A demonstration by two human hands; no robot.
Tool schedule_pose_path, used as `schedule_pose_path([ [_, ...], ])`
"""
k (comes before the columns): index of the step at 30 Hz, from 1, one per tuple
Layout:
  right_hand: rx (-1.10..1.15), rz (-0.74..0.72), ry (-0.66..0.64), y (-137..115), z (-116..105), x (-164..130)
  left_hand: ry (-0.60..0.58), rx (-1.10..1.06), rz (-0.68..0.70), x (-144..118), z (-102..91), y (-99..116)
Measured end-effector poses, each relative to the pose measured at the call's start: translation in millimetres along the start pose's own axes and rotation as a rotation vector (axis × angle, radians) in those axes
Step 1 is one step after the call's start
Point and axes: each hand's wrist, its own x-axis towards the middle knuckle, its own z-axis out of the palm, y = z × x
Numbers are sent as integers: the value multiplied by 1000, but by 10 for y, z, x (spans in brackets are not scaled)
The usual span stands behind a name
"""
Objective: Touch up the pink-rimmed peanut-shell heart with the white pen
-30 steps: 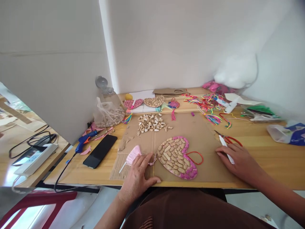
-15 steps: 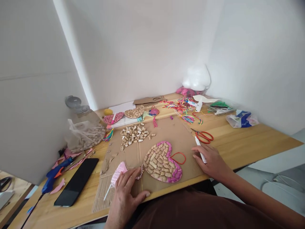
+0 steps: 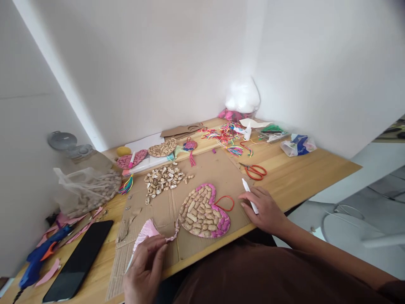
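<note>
In the head view, a heart covered in peanut shells (image 3: pixel 199 211) lies on a cardboard sheet (image 3: pixel 221 169). Its lobes on the right are coloured magenta, and a red cord loop (image 3: pixel 228 203) sticks out between them. From the heart's tip a braided cord runs to a pale pink tassel (image 3: pixel 146 232). My left hand (image 3: pixel 145 261) has its thumb and fingers pinched at the tassel's top, covering part of it. My right hand (image 3: pixel 264 209) rests at the cardboard's right edge, closed around a white marker (image 3: pixel 249 195) whose tip points up and away.
Loose peanut shells (image 3: pixel 163 179) are heaped behind the heart. Orange-handled scissors (image 3: pixel 255 171) lie beyond my right hand. On the left are a black phone (image 3: pixel 80 259), a blue glue gun (image 3: pixel 41 257) and a bag of peanuts (image 3: pixel 91 190). Coloured threads (image 3: pixel 226 133) lie at the back.
My view has turned to the right. My left hand's fingers, laid flat over the tassel's top before, have drawn together into a pinch. My right hand still holds the marker.
</note>
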Motion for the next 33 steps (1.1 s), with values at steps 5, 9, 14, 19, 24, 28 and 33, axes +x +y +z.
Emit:
schedule_pose_path([
  [5, -3, 29, -15, -15, -9, -5, -13, -65, -56, -13, -10, -20],
  [9, 8, 31, -5, -27, -13, -3, -10, -38, -52, -41, -4, 31],
  [14, 0, 29, 0, -38, -29, -4, 110, 110, 74, -21, 27, 102],
  [19, -9, -44, 33, -14, -28, -4, 188, 215, 316, 3, 68, 170],
  [24, -72, -124, 50, 63, 26, 10, 108, 204, 274, -21, 51, 255],
  [28, -139, -197, 80, 118, 65, 35, 89, 222, 248, -32, 47, 258],
  [33, -198, -268, 102, 103, 59, 69, 87, 202, 250, -48, 35, 233],
])
